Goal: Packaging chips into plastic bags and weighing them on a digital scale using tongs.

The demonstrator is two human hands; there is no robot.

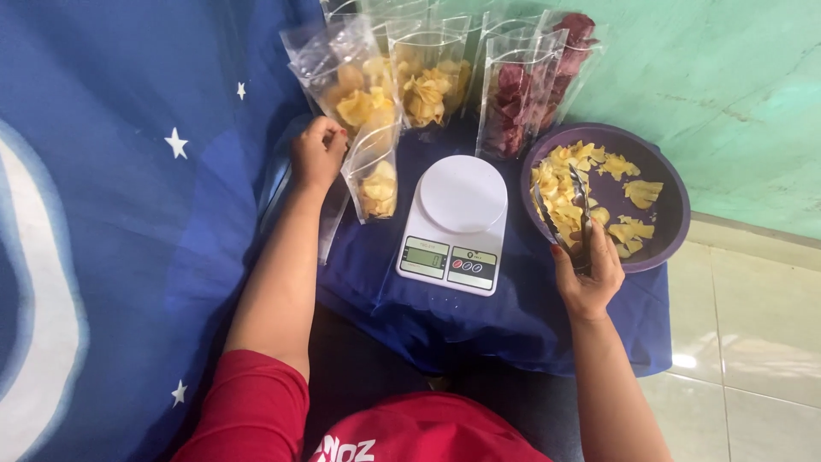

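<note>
Two hands are kept well apart across the white kitchen scale (pixel 456 224): metal tongs (pixel 564 210) are gripped in the closed right hand (pixel 588 275), angled up-left into the purple bowl (pixel 667 184) of yellow chips (pixel 560 184), while a clear chip pouch (pixel 375 175) is pinched by the left hand (pixel 318 154)

3 bags of yellow chips (pixel 374 111), 2 bags of red chips (pixel 522 94), 1 scale (pixel 456 224), 1 bowl (pixel 671 184), 1 pair of tongs (pixel 571 216).

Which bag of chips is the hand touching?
The left hand touches the front clear bag of yellow chips, nearest the white scale. The other bags stand behind it, untouched.
</note>
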